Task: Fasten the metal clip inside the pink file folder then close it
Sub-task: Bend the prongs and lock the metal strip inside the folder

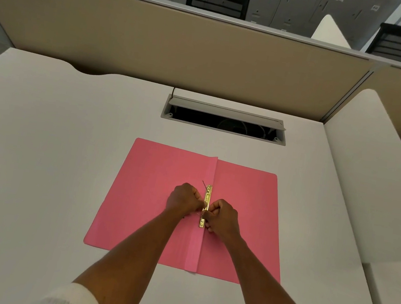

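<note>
The pink file folder (241, 204) lies open and flat on the white desk, spine running away from me. A gold metal clip (207, 196) sits along the spine near the middle. A thin prong sticks up at the clip's far end. My left hand (183, 200) is curled on the clip's left side, fingers pinching at it. My right hand (223, 216) is curled on the right side, fingertips on the clip's near half. The clip's middle is hidden by my fingers.
A cable hatch (225, 120) with its lid raised sits in the desk (38, 153) beyond the folder. A beige partition (158, 41) closes the back. A white side divider (362, 176) stands at the right. Black chairs stand behind the partition.
</note>
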`<state>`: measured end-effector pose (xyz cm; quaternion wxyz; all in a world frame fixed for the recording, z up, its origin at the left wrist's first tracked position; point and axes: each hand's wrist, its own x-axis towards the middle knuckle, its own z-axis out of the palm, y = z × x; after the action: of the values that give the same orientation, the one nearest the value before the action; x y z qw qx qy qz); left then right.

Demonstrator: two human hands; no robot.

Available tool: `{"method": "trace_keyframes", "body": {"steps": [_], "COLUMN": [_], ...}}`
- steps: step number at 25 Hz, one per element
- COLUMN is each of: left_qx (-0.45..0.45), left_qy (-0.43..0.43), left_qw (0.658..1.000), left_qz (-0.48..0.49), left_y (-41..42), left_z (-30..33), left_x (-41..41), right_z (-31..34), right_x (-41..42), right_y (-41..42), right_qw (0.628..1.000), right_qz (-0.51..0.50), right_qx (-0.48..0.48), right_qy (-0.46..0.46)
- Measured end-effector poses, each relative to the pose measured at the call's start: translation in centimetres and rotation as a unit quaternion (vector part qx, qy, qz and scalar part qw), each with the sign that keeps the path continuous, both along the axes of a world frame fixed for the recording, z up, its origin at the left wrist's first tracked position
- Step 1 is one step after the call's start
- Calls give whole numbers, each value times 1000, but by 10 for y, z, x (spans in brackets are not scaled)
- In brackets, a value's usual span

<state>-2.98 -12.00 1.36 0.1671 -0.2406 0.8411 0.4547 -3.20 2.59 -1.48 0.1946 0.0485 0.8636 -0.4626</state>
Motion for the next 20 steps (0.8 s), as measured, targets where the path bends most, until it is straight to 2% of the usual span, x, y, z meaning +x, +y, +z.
{"method": "trace_keyframes", "body": {"steps": [7, 11, 20], "left_qx": [-39, -69, -92], "left_qy": [-9, -15, 2], "left_qw": [999, 997, 996], "left_qz": [-8, -13, -7], "left_y": [4, 9, 11], "left_z": [0, -1, -9], "left_x": [-6, -6, -6], "right_z": [-3, 6, 20], "right_x": [-6, -27, -73], "right_y": [2, -2, -13], "right_qw": [1000, 998, 977], "right_qz": [13, 1, 145], "right_qx": [2, 18, 90], "right_qy": [-4, 66, 124]}}
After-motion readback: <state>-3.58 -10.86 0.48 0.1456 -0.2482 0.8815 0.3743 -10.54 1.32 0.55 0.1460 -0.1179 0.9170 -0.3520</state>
